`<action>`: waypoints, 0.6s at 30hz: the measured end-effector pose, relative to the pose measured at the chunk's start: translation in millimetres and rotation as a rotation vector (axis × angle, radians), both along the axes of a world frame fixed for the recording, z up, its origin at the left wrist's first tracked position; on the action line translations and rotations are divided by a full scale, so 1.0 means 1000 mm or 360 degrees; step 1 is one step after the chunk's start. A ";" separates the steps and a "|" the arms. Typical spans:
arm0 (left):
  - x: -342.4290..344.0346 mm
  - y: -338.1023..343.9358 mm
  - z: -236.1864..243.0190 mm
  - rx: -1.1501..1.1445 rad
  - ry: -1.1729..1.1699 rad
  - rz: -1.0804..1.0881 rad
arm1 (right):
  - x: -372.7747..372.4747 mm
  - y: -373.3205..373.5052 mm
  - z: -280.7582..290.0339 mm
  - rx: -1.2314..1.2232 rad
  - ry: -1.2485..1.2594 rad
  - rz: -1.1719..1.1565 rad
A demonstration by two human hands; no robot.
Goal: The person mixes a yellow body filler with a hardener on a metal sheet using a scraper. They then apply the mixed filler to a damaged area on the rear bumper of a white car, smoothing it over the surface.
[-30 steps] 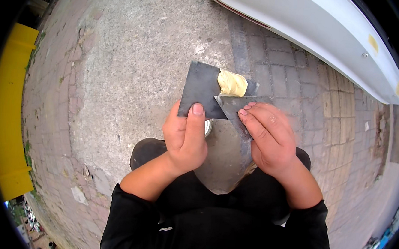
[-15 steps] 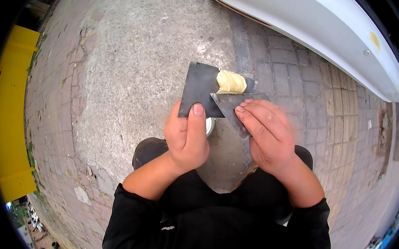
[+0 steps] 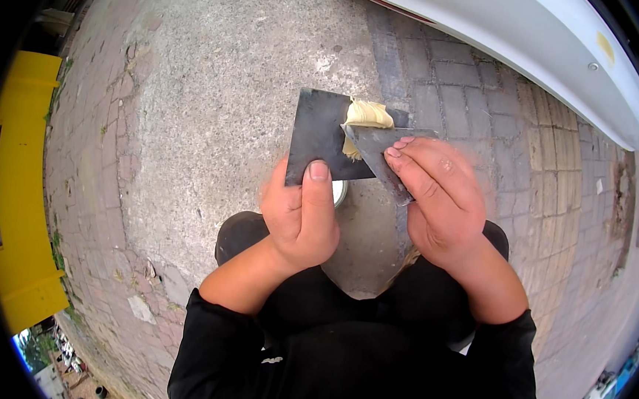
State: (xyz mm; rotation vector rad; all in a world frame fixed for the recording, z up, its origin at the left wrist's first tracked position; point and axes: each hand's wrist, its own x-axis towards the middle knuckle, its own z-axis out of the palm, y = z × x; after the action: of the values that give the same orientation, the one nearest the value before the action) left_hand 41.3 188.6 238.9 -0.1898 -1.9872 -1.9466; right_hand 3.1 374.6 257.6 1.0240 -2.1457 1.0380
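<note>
Paved ground (image 3: 214,118), putty (image 3: 366,115) partly hidden, scraper (image 3: 382,156)

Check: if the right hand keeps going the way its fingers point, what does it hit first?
Likely the yellowish putty on the dark plate in the left hand; the right hand presses its scraper blade toward it. Depth unclear.

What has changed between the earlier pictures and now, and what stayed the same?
Little changed. The right hand slid its scraper slightly left over the putty, which now looks more spread out. The left hand still holds the dark plate in the same grip, thumb on top.
</note>
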 end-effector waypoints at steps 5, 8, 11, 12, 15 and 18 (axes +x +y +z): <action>0.002 -0.005 -0.003 0.0086 -0.0093 -0.0051 | 0.002 0.001 0.003 -0.0054 0.0017 0.0040; 0.003 -0.003 -0.001 -0.0021 -0.0006 -0.0066 | 0.001 0.004 0.003 -0.0008 0.0055 -0.0021; -0.001 -0.002 -0.008 0.0135 0.0041 -0.0100 | 0.002 0.002 -0.001 -0.0028 -0.0050 0.0119; -0.001 -0.001 -0.004 0.0103 0.0055 -0.0082 | 0.001 0.004 0.001 -0.0043 0.0007 0.0031; 0.005 -0.005 -0.001 -0.0128 0.0028 -0.0101 | -0.001 0.004 0.002 -0.0059 0.0072 -0.0074; 0.000 -0.005 -0.008 -0.0069 0.0029 -0.0088 | 0.000 -0.001 -0.003 -0.0061 -0.0004 0.0043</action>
State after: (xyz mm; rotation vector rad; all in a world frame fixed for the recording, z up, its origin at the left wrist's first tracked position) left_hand 41.6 183.5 231.1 -0.2754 -2.0340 -1.9289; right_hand 3.1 373.8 254.6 1.0366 -2.1109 1.0895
